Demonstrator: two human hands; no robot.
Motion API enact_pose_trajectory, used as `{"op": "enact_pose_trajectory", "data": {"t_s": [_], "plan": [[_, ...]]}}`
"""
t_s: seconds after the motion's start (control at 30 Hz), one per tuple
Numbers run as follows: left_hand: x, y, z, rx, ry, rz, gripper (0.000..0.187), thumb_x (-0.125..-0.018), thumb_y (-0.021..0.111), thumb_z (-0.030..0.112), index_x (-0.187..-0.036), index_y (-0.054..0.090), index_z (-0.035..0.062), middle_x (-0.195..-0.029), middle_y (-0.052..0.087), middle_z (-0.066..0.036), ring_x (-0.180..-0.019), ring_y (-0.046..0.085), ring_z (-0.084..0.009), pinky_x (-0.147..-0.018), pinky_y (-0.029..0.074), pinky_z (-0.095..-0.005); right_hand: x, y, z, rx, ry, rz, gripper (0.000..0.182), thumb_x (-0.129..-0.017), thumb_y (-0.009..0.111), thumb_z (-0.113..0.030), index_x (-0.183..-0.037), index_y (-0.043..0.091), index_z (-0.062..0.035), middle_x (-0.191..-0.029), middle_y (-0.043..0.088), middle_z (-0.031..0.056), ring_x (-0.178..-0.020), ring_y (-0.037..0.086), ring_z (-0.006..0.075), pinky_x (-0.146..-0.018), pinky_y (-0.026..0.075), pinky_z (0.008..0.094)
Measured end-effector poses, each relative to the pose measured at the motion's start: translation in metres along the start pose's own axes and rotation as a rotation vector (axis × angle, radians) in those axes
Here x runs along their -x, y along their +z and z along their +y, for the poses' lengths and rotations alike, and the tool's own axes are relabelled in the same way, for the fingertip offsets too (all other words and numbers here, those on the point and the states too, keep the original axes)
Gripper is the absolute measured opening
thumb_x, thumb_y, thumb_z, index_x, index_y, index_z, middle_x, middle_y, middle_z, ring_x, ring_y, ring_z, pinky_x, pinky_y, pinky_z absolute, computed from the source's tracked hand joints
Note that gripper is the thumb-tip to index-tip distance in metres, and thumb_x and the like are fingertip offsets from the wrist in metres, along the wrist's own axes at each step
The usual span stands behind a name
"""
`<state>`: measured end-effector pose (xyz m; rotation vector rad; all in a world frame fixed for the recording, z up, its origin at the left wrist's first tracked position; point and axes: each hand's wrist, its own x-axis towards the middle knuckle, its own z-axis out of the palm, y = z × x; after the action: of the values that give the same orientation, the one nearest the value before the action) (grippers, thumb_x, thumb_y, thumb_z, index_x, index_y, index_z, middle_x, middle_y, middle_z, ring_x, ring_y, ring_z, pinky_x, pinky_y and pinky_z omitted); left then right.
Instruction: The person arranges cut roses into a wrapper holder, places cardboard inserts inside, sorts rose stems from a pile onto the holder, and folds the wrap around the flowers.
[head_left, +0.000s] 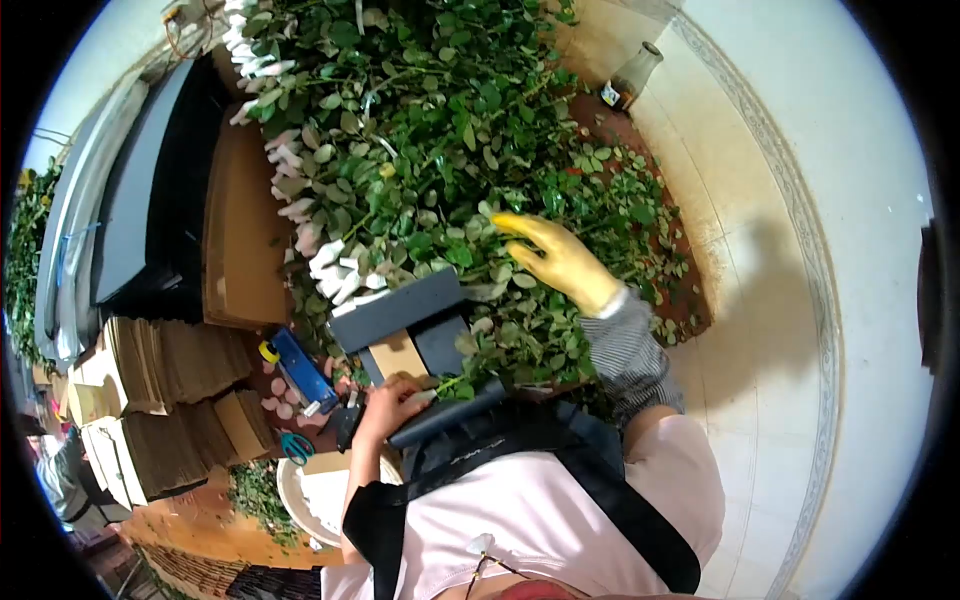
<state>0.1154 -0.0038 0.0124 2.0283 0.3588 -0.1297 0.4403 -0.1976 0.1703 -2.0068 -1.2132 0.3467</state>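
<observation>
Arranging one leafy stem (pixel 455 387) on the single dark stand (pixel 400 310) seems my step; the next move calls for a light pick among tangled leaves. My left hand (pixel 392 407) bends its fingers at the stem's pale end; whether they grip, I cannot tell. My gloved right hand (pixel 560 262) hovers with thumb and fingers spread over the heap of stems (pixel 450 130), beyond counting. Left of my left hand: one blue tool (pixel 303 370), one pair of scissors (pixel 296 447).

Leafy stems (pixel 430 120) cropped at top, bottle label (pixel 610 94) too small to read, bucket (pixel 289 500) partly hidden
</observation>
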Motion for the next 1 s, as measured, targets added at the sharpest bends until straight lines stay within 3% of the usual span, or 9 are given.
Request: {"op": "enact_pose_trajectory", "data": {"t_s": [0.23,0.3,0.43,0.53,0.67,0.73,0.8,0.9,1.0], "plan": [[0.001,-0.001,0.004,0.069,-0.083,-0.033,0.028,-0.079,0.081,0.019,-0.1,0.071,0.0026,-0.103,0.067,-0.012,-0.092,0.069,-0.0268,-0.08,0.054,-0.0356,-0.216,0.102,0.094,1.119,-0.393,0.153,0.046,-0.094,0.054,-0.004,-0.139,0.055,-0.0165,-0.123,0.067,0.0074,-0.118,0.061,0.0254,-0.11,0.04,0.0398],[0.0,-0.005,0.011,0.042,-0.085,-0.048,0.029,-0.079,0.081,0.019,-0.101,0.071,0.0031,-0.104,0.066,-0.011,-0.095,0.068,-0.0268,-0.081,0.054,-0.0352,-0.24,0.104,0.077,1.135,0.001,-0.366,0.046,-0.093,0.054,-0.001,-0.137,0.055,-0.0158,-0.099,0.072,0.0042,-0.097,0.068,0.0213,-0.105,0.045,0.0374],[0.0,-0.006,0.019,0.086,-0.076,-0.018,0.025,-0.08,0.08,0.013,-0.099,0.071,0.0012,-0.103,0.066,-0.011,-0.094,0.066,-0.026,-0.082,0.054,-0.0359,-0.216,0.113,0.018,0.889,-0.444,0.114,0.037,-0.094,0.056,-0.001,-0.121,0.064,-0.0258,-0.073,0.056,0.0,-0.072,0.06,0.0164,-0.101,0.048,0.0307],[-0.001,-0.005,0.014,0.112,-0.056,-0.033,0.027,-0.079,0.081,0.014,-0.101,0.071,0.0012,-0.105,0.065,-0.011,-0.095,0.066,-0.0256,-0.082,0.054,-0.0352,-0.173,0.079,-0.051,0.887,-0.593,0.108,0.039,-0.089,0.055,-0.004,-0.118,0.066,-0.0273,-0.069,0.055,-0.0026,-0.072,0.06,0.0141,-0.099,0.048,0.0321],[0.0,-0.004,0.01,0.066,-0.118,-0.066,0.03,-0.079,0.081,0.015,-0.103,0.07,0.002,-0.106,0.063,-0.012,-0.092,0.067,-0.0259,-0.082,0.054,-0.0335,-0.204,0.049,-0.071,0.79,-0.61,0.258,0.04,-0.09,0.056,0.003,-0.114,0.069,-0.0257,-0.08,0.065,0.0044,-0.08,0.066,0.0193,-0.103,0.048,0.0344],[-0.003,-0.004,0.01,0.058,-0.084,-0.067,0.029,-0.079,0.081,0.015,-0.103,0.07,0.002,-0.106,0.063,-0.011,-0.091,0.067,-0.0256,-0.081,0.054,-0.0335,-0.236,0.033,-0.064,0.945,-0.356,0.156,0.045,-0.093,0.056,0.0,-0.13,0.057,-0.0261,-0.139,0.058,0.0109,-0.126,0.056,0.0251,-0.12,0.03,0.0397],[-0.001,-0.003,0.007,0.045,-0.053,-0.06,0.029,-0.079,0.081,0.015,-0.103,0.07,0.0017,-0.106,0.064,-0.011,-0.089,0.066,-0.0252,-0.078,0.053,-0.0336,-0.288,0.059,0.004,1.21,-0.042,0.263,0.06,-0.094,0.058,-0.002,-0.147,0.042,-0.0263,-0.156,0.039,0.0108,-0.144,0.036,0.0254,-0.123,0.021,0.044],[-0.001,-0.001,0.002,0.07,-0.019,-0.037,0.03,-0.081,0.08,0.019,-0.103,0.07,0.0016,-0.107,0.064,-0.01,-0.093,0.066,-0.0256,-0.082,0.053,-0.0342,-0.287,0.088,0.068,0.831,0.271,-0.104,0.103,-0.064,0.091,-0.019,-0.152,0.038,-0.0251,-0.154,0.042,0.0095,-0.144,0.035,0.033,-0.122,0.021,0.0488],[0.0,-0.004,0.013,0.055,-0.08,-0.045,0.03,-0.081,0.08,0.02,-0.103,0.07,0.0026,-0.107,0.064,-0.01,-0.095,0.066,-0.0256,-0.084,0.053,-0.0346,-0.272,0.115,0.136,0.675,0.157,0.002,0.046,-0.094,0.057,-0.018,-0.139,0.054,-0.0134,-0.143,0.053,0.0135,-0.134,0.048,0.0275,-0.113,0.036,0.0438]]}}
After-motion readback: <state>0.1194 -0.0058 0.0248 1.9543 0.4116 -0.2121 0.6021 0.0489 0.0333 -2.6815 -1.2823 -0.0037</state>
